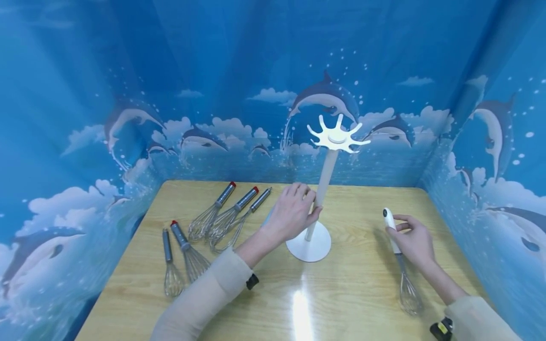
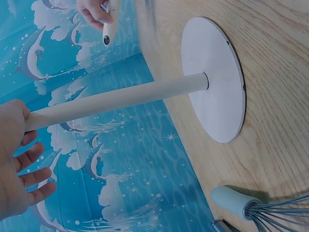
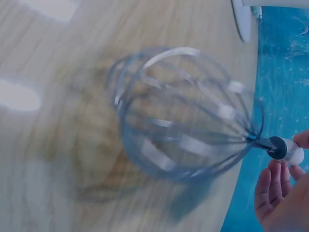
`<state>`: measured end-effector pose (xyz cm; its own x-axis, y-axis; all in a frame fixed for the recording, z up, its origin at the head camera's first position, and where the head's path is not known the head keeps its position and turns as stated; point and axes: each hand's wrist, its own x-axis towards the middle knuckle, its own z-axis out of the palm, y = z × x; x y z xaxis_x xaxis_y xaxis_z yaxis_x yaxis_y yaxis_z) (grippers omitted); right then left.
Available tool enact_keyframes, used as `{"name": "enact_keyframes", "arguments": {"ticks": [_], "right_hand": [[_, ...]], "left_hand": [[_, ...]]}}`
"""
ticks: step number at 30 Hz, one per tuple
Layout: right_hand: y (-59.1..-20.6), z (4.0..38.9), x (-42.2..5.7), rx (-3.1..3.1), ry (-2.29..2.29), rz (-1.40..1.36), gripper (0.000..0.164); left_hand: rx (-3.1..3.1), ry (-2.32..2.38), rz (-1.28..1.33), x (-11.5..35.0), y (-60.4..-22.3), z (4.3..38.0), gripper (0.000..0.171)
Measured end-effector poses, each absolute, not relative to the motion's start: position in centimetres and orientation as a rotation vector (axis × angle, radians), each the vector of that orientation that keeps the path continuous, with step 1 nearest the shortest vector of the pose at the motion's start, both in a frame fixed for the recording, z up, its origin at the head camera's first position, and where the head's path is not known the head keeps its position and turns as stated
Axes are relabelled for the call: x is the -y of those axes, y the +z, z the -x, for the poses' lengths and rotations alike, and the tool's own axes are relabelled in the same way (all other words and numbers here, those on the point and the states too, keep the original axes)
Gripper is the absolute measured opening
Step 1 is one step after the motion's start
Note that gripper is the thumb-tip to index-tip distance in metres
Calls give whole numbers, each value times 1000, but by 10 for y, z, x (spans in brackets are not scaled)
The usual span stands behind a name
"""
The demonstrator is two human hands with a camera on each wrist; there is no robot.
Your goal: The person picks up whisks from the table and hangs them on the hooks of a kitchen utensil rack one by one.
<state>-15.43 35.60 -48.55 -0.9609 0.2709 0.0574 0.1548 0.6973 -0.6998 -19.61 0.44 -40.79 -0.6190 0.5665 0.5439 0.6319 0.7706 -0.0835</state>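
Whisks (image 1: pixel 169 263) in view number seven. Five metal-handled whisks (image 1: pixel 236 210), three of them red-tipped, lie on one table (image 1: pixel 354 293) at the left of the head view; one pale-blue-handled whisk (image 2: pixel 236 200) lies at the lower right of the left wrist view. One white-handled whisk (image 1: pixel 400 260), at the head view's right, is pinched by the right hand (image 1: pixel 415 241). One white stand (image 1: pixel 327 175) rises right of centre, its post between the left hand's (image 1: pixel 294 208) thumb and fingers.
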Motion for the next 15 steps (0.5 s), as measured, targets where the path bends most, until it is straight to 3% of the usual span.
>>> {"name": "enact_keyframes", "arguments": {"ticks": [15], "right_hand": [[-458,150,-331,2544,1335,299,50]], "left_hand": [[2385,-158,893,-4,-409,195,26]]}}
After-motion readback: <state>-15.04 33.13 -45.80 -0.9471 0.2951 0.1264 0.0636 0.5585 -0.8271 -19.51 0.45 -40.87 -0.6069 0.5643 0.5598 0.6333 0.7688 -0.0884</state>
